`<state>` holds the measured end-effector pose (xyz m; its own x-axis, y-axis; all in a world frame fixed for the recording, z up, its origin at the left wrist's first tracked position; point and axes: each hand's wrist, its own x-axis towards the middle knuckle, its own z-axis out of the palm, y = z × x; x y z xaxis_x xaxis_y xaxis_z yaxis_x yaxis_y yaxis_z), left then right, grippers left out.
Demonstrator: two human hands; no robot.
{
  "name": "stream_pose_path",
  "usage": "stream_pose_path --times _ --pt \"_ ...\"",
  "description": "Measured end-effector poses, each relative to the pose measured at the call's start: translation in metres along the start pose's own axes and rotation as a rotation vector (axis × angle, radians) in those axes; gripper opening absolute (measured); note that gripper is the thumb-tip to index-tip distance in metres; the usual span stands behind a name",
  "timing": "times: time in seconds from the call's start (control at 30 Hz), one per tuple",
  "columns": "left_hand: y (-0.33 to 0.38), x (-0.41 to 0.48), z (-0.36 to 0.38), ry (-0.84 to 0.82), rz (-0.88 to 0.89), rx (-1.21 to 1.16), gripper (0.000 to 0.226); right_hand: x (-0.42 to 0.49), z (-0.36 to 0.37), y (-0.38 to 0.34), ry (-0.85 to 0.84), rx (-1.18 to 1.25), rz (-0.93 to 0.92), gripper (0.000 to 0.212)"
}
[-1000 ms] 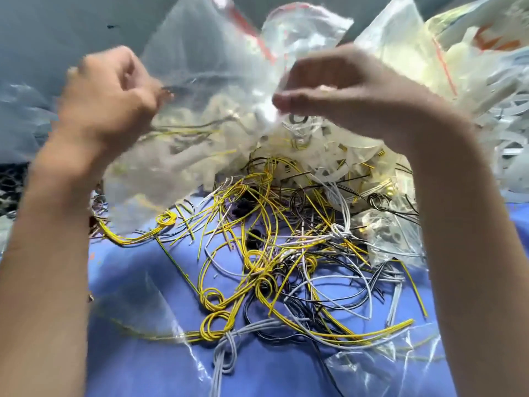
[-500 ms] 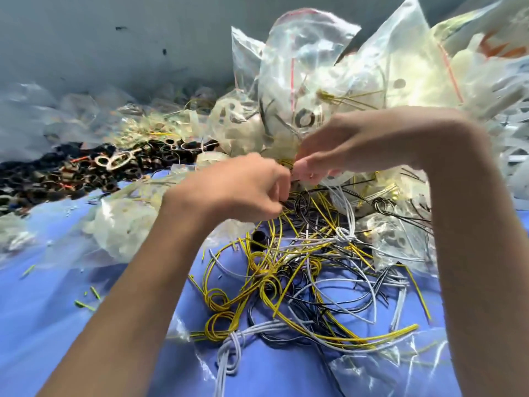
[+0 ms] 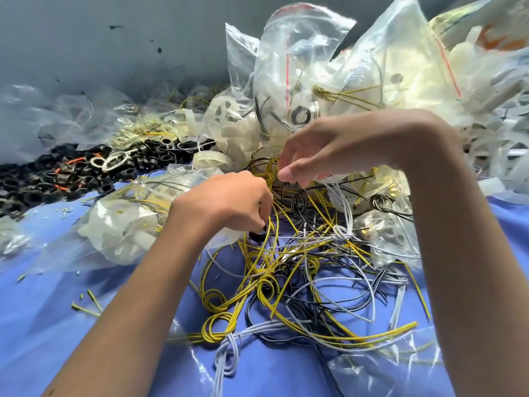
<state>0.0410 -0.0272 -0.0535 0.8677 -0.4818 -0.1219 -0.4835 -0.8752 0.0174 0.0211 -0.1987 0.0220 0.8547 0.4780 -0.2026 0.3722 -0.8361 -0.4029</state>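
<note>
yellow wires [image 3: 274,282], grey wires [image 3: 229,348], black rings [image 3: 71,179], blue cloth [image 3: 57,325]

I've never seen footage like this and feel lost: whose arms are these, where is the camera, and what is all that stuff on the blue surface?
There is no machine here. These are a person's two bare hands, filmed by one wide-angle camera worn on the head, looking forward and down. The left hand and the right hand reach into a tangle of thin yellow, white and black wires lying on a blue sheet. Both hands have curled fingers among the wires, but whether either truly grips one is hidden. Behind the wires stand clear plastic bags of whitish plastic parts. At the far left lies a heap of small black rings.
</note>
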Motion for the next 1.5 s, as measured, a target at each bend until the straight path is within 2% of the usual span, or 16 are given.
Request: stream_pose_path --times 0.17,0.3,0.43,0.57,0.67,0.83,0.93,1.03,1.13,1.2,1.33,1.5 --pt "-0.001 -0.013 -0.020 0.056 0.005 -0.060 0.016 0.005 0.004 -0.003 -0.032 -0.022 0.008 0.028" --pt "-0.005 -0.023 -0.037 0.293 0.008 -0.123 0.016 0.010 0.008 -0.005 -0.051 0.029 -0.001 0.031" --pt "-0.010 -0.028 -0.045 0.445 0.082 -0.403 0.013 0.011 0.009 -0.007 0.038 0.108 -0.064 0.026" --pt "-0.007 -0.026 -0.044 0.496 0.100 -0.423 0.022 0.016 0.011 -0.008 0.129 0.129 -0.126 0.013" --pt "-0.011 -0.024 -0.043 0.424 0.043 -0.413 0.010 0.017 0.011 -0.006 0.174 0.124 -0.149 0.014" --pt "-0.019 -0.023 -0.038 0.093 -0.135 -0.050 0.034 0.016 0.008 0.000 0.296 0.048 -0.137 0.011" --pt "-0.021 -0.022 -0.030 -0.087 -0.190 0.074 0.029 0.017 0.007 0.000 0.305 0.016 -0.117 0.015" --pt "-0.025 -0.023 -0.028 -0.110 -0.219 0.070 0.028 0.016 0.010 0.000 0.143 0.081 -0.083 0.011" --pt "-0.026 -0.025 -0.032 -0.147 -0.211 0.028 0.035 0.021 0.017 0.000 0.019 0.019 -0.028 0.013" --pt "-0.025 -0.025 -0.032 -0.185 -0.200 0.040 0.038 0.033 0.029 -0.005 -0.007 -0.038 -0.031 0.014" --pt "-0.023 -0.025 -0.031 -0.200 -0.245 0.061 0.026 0.060 0.068 -0.020 -0.083 -0.188 -0.097 0.017" --pt "-0.029 -0.026 -0.033 -0.154 -0.241 0.033 0.020 0.071 0.089 -0.019 -0.088 -0.154 -0.121 0.011"
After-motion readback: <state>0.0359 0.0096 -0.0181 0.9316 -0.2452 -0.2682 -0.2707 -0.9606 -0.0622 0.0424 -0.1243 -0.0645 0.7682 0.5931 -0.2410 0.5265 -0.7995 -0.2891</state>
